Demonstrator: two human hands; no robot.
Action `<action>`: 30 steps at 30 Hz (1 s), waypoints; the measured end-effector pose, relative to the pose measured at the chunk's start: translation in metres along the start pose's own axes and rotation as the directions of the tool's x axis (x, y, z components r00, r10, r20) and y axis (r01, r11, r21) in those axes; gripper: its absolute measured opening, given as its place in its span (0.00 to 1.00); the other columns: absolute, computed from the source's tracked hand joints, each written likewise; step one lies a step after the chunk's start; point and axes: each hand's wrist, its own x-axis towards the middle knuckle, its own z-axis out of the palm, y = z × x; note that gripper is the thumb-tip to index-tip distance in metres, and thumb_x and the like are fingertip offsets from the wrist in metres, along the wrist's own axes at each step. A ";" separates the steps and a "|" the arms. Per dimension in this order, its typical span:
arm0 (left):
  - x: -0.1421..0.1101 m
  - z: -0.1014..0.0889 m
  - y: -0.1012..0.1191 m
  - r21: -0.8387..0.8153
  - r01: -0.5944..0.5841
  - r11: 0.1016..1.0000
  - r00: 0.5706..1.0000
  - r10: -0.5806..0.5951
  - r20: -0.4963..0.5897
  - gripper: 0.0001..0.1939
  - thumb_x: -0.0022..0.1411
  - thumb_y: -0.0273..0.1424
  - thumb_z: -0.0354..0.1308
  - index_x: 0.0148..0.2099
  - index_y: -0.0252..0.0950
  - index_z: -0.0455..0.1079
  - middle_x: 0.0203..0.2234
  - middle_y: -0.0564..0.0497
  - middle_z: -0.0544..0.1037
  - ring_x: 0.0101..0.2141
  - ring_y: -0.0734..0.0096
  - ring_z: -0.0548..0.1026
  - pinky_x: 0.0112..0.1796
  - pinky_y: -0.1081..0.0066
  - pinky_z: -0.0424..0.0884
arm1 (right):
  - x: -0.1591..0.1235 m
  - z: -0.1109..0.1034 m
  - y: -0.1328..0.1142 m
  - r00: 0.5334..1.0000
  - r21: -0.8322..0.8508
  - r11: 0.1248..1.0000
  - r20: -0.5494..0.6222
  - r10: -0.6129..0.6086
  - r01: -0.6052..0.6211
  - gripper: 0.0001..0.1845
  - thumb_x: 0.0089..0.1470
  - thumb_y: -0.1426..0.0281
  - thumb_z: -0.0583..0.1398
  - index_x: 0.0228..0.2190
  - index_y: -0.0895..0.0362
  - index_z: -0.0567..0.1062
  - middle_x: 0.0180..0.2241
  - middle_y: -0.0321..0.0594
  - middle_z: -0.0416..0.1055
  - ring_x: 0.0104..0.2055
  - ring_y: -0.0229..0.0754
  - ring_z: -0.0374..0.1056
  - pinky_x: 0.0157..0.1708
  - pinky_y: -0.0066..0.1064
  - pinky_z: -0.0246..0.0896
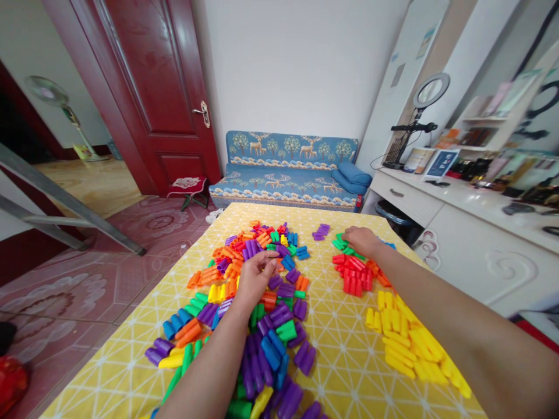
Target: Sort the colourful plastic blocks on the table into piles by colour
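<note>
My left hand (257, 278) is over the large mixed pile of plastic pieces, its thumb and forefinger slightly apart beside an orange piece (279, 265). Around it lie purple tubes (251, 249), yellow pieces (217, 293) and blue pieces (271, 349), many joined side by side. Across the table, my right hand (361, 240) is bunched down over a small green group (343, 244), fingers closed at a green plastic piece; the fingertips are partly hidden. Just nearer than that hand sits a group of red pieces (354, 273).
Yellow pieces (402, 331) form a group under my right forearm, along the right side of the table. A few purple pieces (321, 231) lie apart at the far side. Beyond the patterned tablecloth (336, 372) stand a blue sofa (279, 177) and a white dresser (480, 227).
</note>
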 end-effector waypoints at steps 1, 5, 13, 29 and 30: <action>0.000 0.000 0.000 0.006 -0.004 1.000 1.000 0.004 0.002 0.16 0.54 0.37 0.62 0.43 0.34 0.75 0.25 0.51 0.78 0.26 0.69 0.76 0.30 0.71 0.72 | -0.001 0.000 0.000 1.000 0.004 1.000 -0.004 0.007 -0.007 0.09 0.50 0.77 0.61 0.35 0.56 0.79 0.40 0.50 0.75 0.48 0.51 0.69 0.40 0.34 0.62; 0.000 0.000 -0.001 0.037 -0.023 0.999 1.000 0.023 -0.016 0.15 0.54 0.36 0.61 0.43 0.34 0.75 0.25 0.51 0.78 0.26 0.69 0.76 0.30 0.71 0.71 | -0.002 -0.003 -0.005 0.996 0.046 0.997 -0.058 0.064 -0.062 0.09 0.51 0.76 0.60 0.35 0.56 0.79 0.40 0.49 0.76 0.48 0.50 0.69 0.42 0.34 0.61; -0.001 -0.001 0.002 0.172 -0.093 0.981 0.994 0.100 -0.033 0.11 0.55 0.34 0.59 0.40 0.35 0.76 0.25 0.51 0.79 0.26 0.69 0.76 0.29 0.72 0.70 | -0.021 -0.021 -0.106 0.869 0.651 0.755 -0.415 0.268 0.078 0.10 0.54 0.72 0.59 0.37 0.53 0.78 0.41 0.41 0.76 0.38 0.43 0.72 0.40 0.35 0.65; -0.004 -0.002 0.020 0.560 -0.274 0.782 0.961 0.199 0.193 0.10 0.60 0.32 0.57 0.38 0.39 0.80 0.25 0.50 0.81 0.24 0.67 0.75 0.25 0.73 0.64 | -0.067 0.027 -0.212 0.735 0.961 0.177 -0.275 0.619 0.210 0.08 0.50 0.72 0.58 0.31 0.50 0.77 0.36 0.44 0.74 0.42 0.49 0.70 0.38 0.42 0.70; -0.004 -0.005 0.025 0.604 -0.293 0.741 0.955 0.194 0.225 0.10 0.59 0.31 0.57 0.38 0.40 0.80 0.27 0.49 0.82 0.26 0.66 0.76 0.27 0.73 0.66 | -0.067 0.028 -0.212 0.738 0.961 0.179 -0.278 0.615 0.213 0.08 0.50 0.72 0.58 0.30 0.50 0.77 0.36 0.43 0.73 0.41 0.49 0.70 0.38 0.42 0.70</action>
